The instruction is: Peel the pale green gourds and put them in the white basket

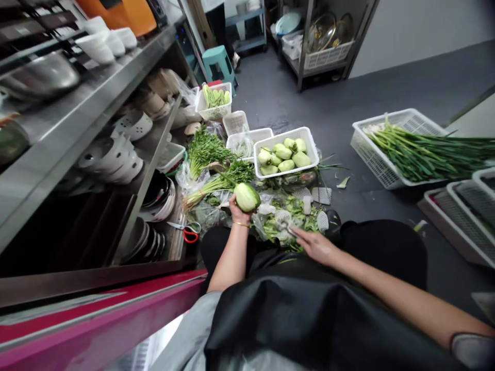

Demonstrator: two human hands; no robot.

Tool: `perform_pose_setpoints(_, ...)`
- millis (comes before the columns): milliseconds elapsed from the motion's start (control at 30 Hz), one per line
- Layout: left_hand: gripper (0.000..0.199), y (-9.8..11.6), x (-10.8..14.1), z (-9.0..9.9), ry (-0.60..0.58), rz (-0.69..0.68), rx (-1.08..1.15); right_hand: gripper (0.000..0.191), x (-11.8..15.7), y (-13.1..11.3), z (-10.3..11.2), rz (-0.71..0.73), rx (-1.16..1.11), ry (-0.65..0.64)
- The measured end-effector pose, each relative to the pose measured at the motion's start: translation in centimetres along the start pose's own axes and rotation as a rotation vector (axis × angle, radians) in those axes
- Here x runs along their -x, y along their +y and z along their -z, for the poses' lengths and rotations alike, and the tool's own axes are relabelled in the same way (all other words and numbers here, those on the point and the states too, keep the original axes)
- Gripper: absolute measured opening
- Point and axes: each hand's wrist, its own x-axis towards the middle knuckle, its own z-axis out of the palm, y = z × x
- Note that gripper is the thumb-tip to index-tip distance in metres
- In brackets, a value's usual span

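My left hand (pixel 238 212) is closed around a round green vegetable (pixel 246 197), partly pale and partly dark green on its right side. To the right, my right hand (pixel 315 246) grips a small peeler (pixel 286 227), blurred by motion, over the green peelings (pixel 270 224) between my knees. Just beyond the peelings, a white basket (pixel 284 174) holds several pale green vegetables (pixel 286 165). Bunches of leafy greens (pixel 209 149) lie on plastic at the left of the basket.
Red-handled scissors (pixel 190 235) lie on the lower shelf edge at left. A metal shelf (pixel 93 87) with bowls runs along the left. At right stand a basket (pixel 382 165) of long green onions (pixel 421 152) and stacked crates (pixel 456 221). A teal stool (pixel 218 64) is farther back.
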Motion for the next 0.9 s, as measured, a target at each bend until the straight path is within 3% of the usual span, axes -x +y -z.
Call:
perform_pose_setpoints(100, 0.05, -0.5, 0.5, -0.9, -0.005, -0.036, -0.009, 0.049, -6.8, -1.8, 3.4, 0.017, 0.027, 0.058)
perform_pose_setpoints(200, 0.047, -1.2, 1.1, -2.1, -0.036, -0.065, -0.012, 0.051, -11.6, -3.8, 3.9, -0.004, 0.078, 0.065)
perform_pose_setpoints(267, 0.047, -1.1, 1.2, -2.6, 0.008, -0.117, 0.0, 0.052, -10.4, -4.0, 2.1, -0.017, 0.123, 0.05)
perform_pose_setpoints(367, 0.05, -0.3, 0.9, -2.9, 0.134, -0.167, 0.017, 0.049, -4.2, -2.0, -1.4, -0.095, 0.234, -0.066)
perform_pose_setpoints(467, 0.05, 0.3, 0.7, -2.8, 0.184, -0.189, 0.015, 0.045, -0.8, 0.1, -1.9, -0.11, 0.247, -0.088)
perform_pose_setpoints(533, 0.048, 0.1, 0.9, -2.9, 0.173, -0.215, 0.019, 0.047, -2.7, -0.1, 0.1, -0.066, 0.223, -0.005)
perform_pose_setpoints(600, 0.045, -0.3, 1.3, -3.2, 0.124, -0.226, 0.011, 0.05, -7.0, -1.7, 2.8, -0.015, 0.199, 0.073)
perform_pose_setpoints(667, 0.042, -0.7, 1.8, -3.5, 0.052, -0.23, -0.02, 0.051, -11.4, -3.9, 5.2, 0.0, 0.2, 0.065)
perform_pose_setpoints(733, 0.041, -0.8, 2.1, -3.8, -0.01, -0.243, -0.058, 0.051, -13.6, -5.7, 6.1, -0.006, 0.222, 0.025)
perform_pose_setpoints(800, 0.041, -0.7, 2.2, -4.0, -0.033, -0.264, -0.083, 0.051, -12.5, -6.2, 5.2, -0.022, 0.246, 0.017)
perform_pose_setpoints(900, 0.042, 0.1, 1.9, -3.9, 0.031, -0.272, -0.092, 0.05, -6.6, -4.1, 1.6, -0.043, 0.216, 0.03)
